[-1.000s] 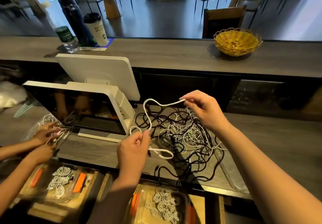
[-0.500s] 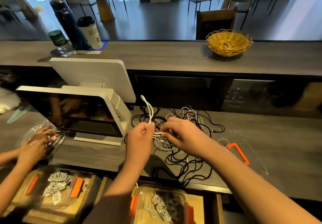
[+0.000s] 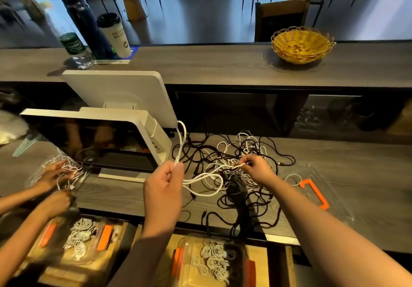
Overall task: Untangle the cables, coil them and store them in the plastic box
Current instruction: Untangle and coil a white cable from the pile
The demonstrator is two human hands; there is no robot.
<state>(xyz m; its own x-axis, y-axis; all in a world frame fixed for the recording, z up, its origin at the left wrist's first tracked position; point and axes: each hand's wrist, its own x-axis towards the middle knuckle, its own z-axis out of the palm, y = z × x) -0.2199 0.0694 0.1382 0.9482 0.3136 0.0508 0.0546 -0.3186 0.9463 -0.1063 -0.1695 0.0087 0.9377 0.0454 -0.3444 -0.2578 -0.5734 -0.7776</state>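
Note:
A tangle of black and white cables [image 3: 236, 170] lies on the grey wooden counter [image 3: 356, 175]. My left hand [image 3: 163, 188] pinches a white cable [image 3: 181, 139] whose loop stands up above the fist. My right hand [image 3: 256, 169] pinches the same white cable farther along, over the middle of the tangle. Slack white cable sags between both hands. A clear plastic box [image 3: 214, 262] with orange clips sits below the counter edge and holds several coiled white cables.
A white point-of-sale screen [image 3: 93, 144] stands to the left. Another person's hands [image 3: 55, 175] work on white cables at far left, above a second box [image 3: 78, 240]. A clear lid with an orange clip [image 3: 314, 195] lies right. Bottles, a cup and a yellow basket [image 3: 302, 44] stand on the upper ledge.
My hands came together over the tangle, then moved apart again. The right hand now pinches the white cable out over the pile, with slack drawn between both hands.

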